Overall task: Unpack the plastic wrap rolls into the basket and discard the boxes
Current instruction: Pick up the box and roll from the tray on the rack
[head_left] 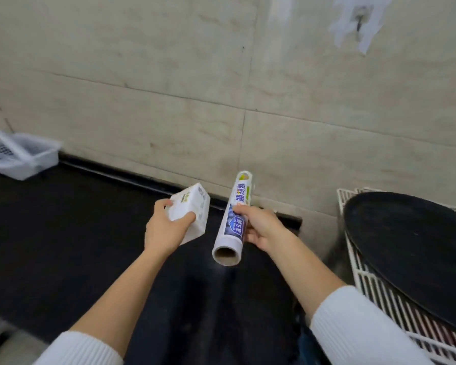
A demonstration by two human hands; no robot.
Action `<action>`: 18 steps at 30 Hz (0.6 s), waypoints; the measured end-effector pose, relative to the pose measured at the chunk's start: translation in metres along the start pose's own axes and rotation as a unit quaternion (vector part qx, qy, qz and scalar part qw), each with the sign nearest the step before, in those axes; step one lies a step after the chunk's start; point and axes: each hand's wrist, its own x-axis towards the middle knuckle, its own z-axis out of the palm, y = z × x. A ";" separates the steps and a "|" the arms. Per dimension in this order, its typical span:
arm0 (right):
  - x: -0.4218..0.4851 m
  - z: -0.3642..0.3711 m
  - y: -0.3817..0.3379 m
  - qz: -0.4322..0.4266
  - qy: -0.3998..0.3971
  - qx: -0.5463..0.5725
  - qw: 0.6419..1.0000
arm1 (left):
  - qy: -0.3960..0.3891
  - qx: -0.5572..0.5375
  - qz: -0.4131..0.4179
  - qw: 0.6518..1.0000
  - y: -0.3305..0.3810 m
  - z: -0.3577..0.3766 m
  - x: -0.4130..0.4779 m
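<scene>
1. Head view: the right hand (262,227) is wrapped around the middle of a plastic wrap roll (233,219), fingers curled over its blue label.
2. That roll is held in the air, its open cardboard core end tilted toward the camera and its far end pointing at the wall.
3. Its wrapper is white with large printed characters and a blue patch near the grip.
4. The left hand (166,227) grasps a white box (191,212) by one end, thumb on top, fingers underneath; the box is also off the surface, just beside the roll without touching it.
5. Both forearms come out of white sleeves (353,327).
6. Beneath the hands lies a dark countertop (63,233).
7. A white perforated basket (24,159) sits far left on it, against the wall.
8. At right, a white wire rack (374,293) carries a round black tray (411,246).
9. Pale beige tiles (142,88) cover the wall behind.
</scene>
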 end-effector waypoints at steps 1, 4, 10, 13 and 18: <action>0.008 0.019 0.017 0.021 0.004 -0.001 1.000 | 0.004 0.025 -0.002 1.000 -0.019 -0.013 0.009; 0.029 0.071 0.071 0.082 0.011 -0.004 0.997 | 0.000 0.069 -0.024 0.997 -0.071 -0.044 0.030; 0.057 0.143 0.152 0.120 0.070 -0.034 0.990 | -0.017 0.137 -0.008 0.990 -0.145 -0.079 0.058; 0.064 0.164 0.178 0.112 0.071 -0.091 0.987 | -0.027 0.148 0.023 0.988 -0.172 -0.088 0.064; 0.073 0.183 0.196 0.085 0.104 -0.251 0.959 | -0.071 0.155 0.061 0.983 -0.203 -0.088 0.063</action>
